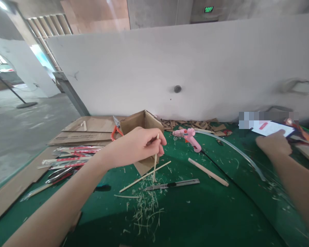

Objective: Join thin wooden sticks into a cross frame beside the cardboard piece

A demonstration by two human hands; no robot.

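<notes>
My left hand (141, 145) is closed in a pinch around a thin bamboo stick (155, 168), held nearly upright. The stick's lower end is over pale shavings (146, 209) on the green table. Another thin stick (144, 176) lies slantwise behind it, and a utility knife (172, 184) rests just in front. At the far right, my right hand (274, 145) is at the near edge of a flat thing with a lit white face and a red mark (269, 126), perhaps a phone. Its fingers are partly hidden and blurred, so I cannot see a grip.
Behind my left hand stands an open cardboard box (134, 121), with orange-handled pliers (115, 130) beside it. A pink glue gun (189, 137) trails a black cord. A wooden rod (208, 172) lies nearer. Wrapped sticks (67, 157) and cardboard sheets (79, 137) cover the left.
</notes>
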